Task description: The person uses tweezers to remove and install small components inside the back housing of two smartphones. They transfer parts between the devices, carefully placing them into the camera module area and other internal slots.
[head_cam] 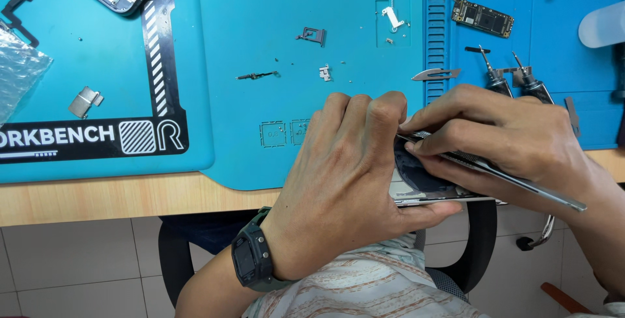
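The left hand (345, 175) gripped a thin phone frame (433, 191) at the front edge of the tabletop (97, 194), fingers curled over it and thumb underneath. The right hand (514, 142) pinched metal tweezers (495, 168) whose tips were against the frame's dark interior. Beyond the hands, on the blue mat (260, 31), lay a scalpel blade (435, 74), two screwdrivers (514, 77), a circuit board (483, 17) and small loose parts.

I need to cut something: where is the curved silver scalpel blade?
In the head view, the curved silver scalpel blade lies on the blue work mat, just above the right hand, left of two upright screwdrivers.
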